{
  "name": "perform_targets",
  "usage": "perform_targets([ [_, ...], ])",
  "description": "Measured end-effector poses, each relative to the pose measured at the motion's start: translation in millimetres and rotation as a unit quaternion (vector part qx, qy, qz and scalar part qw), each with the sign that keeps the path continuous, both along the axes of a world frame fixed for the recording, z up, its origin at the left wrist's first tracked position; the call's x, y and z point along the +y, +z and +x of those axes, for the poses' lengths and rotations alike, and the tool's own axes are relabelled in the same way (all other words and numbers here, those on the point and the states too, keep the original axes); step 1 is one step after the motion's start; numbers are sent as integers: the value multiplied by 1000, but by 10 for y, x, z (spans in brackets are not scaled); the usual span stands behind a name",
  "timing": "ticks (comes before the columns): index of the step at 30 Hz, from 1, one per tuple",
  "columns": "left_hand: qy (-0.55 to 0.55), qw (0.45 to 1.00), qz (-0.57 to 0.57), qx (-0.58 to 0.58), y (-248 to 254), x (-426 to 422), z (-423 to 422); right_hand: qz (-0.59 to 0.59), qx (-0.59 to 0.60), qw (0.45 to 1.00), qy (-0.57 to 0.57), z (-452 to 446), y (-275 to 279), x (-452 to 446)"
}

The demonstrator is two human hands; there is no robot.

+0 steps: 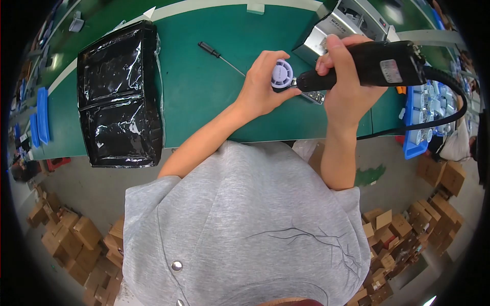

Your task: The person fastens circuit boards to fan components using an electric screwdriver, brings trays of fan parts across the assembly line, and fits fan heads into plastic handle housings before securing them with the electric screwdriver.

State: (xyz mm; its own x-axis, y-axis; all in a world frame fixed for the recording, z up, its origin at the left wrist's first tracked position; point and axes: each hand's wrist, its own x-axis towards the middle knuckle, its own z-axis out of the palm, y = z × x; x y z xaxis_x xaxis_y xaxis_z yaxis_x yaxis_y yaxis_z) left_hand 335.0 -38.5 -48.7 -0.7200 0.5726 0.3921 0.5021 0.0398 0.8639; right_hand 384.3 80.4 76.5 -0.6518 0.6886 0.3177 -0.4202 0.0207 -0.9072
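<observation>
The person wears a heather-grey, soft-looking fabric shirt (pixel 240 199) with short, loose sleeves (pixel 148 196). Thin dark branching lines (pixel 314 235) spread like twigs across its right side. On the left, a long curving seam (pixel 161 237) runs near two round, shiny silver metal snaps (pixel 177 265). Left hand (pixel 259 92) and right hand (pixel 352 99) are bare.

The screwdriver (pixel 217 54), just shy of twelve o'clock, loses its tip behind the left fingers (pixel 264 64)! Out to two, the right fingers (pixel 341 53) mask a stretch of the corded tool (pixel 370 64), its label (pixel 391 71) too small to read! At one, the metal box (pixel 337 28) runs off the top edge, while the cartons (pixel 84 232) at eight duck behind the grey shirt (pixel 240 214)!
</observation>
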Motion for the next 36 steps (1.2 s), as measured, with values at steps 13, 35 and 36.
perform_targets([
  [13, -5, 1000, -10, -4, -11, -2, -8, -31, 18, 999, -21, 17, 96, 46],
  [35, -2, 1000, -15, -7, -38, 2, -2, -3, 15, 1000, -19, 9, 41, 11],
  [36, -2, 1000, -16, -8, -42, 2, -2, -1, 14, 1000, -17, 10, 41, 13],
])
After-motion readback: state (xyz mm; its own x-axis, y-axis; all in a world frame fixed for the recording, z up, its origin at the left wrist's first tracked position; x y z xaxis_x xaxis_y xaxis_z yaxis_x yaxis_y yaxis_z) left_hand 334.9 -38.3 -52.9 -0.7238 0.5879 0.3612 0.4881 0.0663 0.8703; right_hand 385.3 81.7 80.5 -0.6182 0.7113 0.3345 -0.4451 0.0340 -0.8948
